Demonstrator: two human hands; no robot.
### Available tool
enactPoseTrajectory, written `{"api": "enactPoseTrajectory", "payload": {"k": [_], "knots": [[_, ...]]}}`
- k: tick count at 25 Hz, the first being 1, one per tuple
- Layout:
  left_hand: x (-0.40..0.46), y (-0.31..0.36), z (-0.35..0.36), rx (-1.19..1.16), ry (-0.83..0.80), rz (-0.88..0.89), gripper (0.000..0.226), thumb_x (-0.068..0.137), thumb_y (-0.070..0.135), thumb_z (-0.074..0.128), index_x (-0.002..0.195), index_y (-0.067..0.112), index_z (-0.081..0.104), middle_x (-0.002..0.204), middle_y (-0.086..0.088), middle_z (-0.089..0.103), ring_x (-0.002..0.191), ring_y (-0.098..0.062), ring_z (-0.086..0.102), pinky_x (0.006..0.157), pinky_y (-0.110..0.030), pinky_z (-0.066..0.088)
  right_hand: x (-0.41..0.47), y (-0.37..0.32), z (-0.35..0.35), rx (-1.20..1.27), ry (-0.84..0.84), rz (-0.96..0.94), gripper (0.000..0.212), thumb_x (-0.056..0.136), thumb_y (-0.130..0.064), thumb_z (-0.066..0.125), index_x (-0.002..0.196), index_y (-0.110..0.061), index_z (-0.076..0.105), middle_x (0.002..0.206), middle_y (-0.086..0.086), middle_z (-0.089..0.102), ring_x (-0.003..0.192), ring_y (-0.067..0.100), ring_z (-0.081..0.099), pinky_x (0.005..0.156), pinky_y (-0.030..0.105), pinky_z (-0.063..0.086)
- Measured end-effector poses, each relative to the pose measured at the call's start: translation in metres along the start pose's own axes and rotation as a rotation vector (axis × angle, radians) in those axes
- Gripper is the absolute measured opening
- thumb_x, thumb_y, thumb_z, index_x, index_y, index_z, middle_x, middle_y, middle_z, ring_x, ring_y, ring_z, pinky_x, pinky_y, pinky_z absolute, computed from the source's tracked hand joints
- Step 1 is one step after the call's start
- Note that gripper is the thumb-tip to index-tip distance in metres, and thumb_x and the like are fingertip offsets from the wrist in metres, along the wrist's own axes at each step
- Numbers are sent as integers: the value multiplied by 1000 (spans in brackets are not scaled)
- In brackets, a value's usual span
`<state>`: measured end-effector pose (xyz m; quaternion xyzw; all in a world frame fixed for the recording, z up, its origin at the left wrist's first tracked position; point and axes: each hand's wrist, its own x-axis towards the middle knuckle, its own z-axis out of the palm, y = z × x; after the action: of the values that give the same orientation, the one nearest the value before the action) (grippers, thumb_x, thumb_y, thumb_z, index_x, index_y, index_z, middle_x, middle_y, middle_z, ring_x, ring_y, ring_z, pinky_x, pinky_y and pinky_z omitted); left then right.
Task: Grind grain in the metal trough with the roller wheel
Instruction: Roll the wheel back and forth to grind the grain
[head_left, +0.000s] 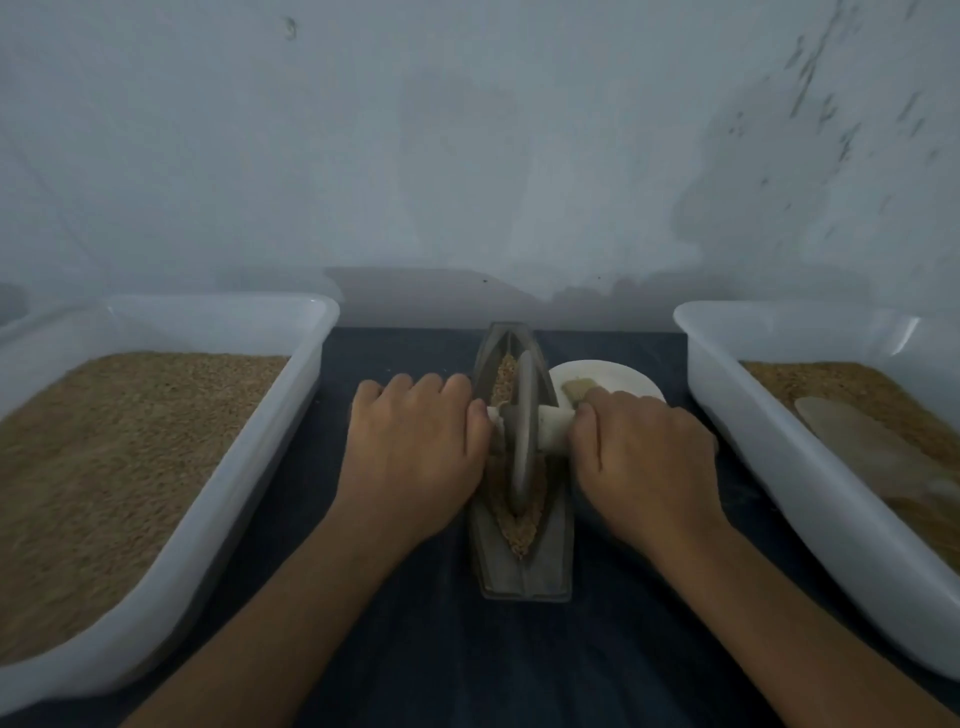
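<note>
Left hand (415, 441) and right hand (644, 452) curled around handle (553, 428) either side of wheel (521, 431); trough (558, 551) running near to far.

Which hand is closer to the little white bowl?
The right hand. It grips the roller wheel's handle just in front of the white bowl, overlapping its edge. The left hand is across the metal trough, on the other handle.
</note>
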<state>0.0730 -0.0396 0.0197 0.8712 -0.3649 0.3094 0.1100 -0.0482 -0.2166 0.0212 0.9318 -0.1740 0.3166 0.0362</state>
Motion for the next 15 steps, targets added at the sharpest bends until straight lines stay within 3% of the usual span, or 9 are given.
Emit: {"api": "enactPoseTrajectory", "payload": {"k": [2,5,7,9,10,12,13,15], "knots": [[19,-8,10,-3,-119,-24,38,104,39,25,74,24,44,63,8,40,59,-15,46,65,-36,40,21,0,5,-12,-20,1,52,99,-47,13,62,-28,43,53,-9,38,45,6,34,49,27,24],[52,-17,29,139,-246,46,35,99,37,19,88,18,46,75,0,46,72,-26,53,60,-36,35,70,5,26,-72,-111,16,60,88,-53,5,60,-18,45,59,-3,41,51,15,33,52,30,15],[85,-22,38,132,-379,-3,53,93,44,10,105,18,55,97,-11,61,89,-35,60,69,-39,35,108,18,43,-87,-299,67,60,87,-55,7,71,-17,50,70,1,47,62,20,43,57,33,26],[114,-26,47,30,-526,-88,65,84,50,11,117,19,57,122,-17,64,108,-40,61,78,-45,34,137,28,55,-90,-512,-9,39,93,-43,24,83,-20,53,83,5,56,75,24,54,69,39,41],[123,-29,49,16,-587,-76,59,83,49,17,117,20,56,127,-17,64,106,-40,61,79,-46,35,148,29,58,-110,-604,-78,26,93,-30,34,92,-18,57,87,7,60,76,25,58,69,40,44],[132,-31,49,23,-632,3,25,91,35,35,104,21,50,121,-16,67,82,-35,58,78,-44,40,159,28,58,-104,-702,-111,23,90,-12,47,105,-12,63,85,10,66,68,24,61,62,38,46],[130,-32,49,18,-624,19,12,94,29,41,102,23,48,118,-14,68,78,-34,56,77,-44,41,159,27,57,-81,-706,-92,23,91,-12,48,106,-12,64,84,9,66,68,23,60,62,38,47],[119,-30,46,13,-583,-23,23,98,35,35,112,25,50,121,-12,66,96,-40,62,79,-44,38,144,21,47,-72,-608,-49,25,96,-30,40,91,-19,62,85,7,61,75,25,58,73,42,50]]}}
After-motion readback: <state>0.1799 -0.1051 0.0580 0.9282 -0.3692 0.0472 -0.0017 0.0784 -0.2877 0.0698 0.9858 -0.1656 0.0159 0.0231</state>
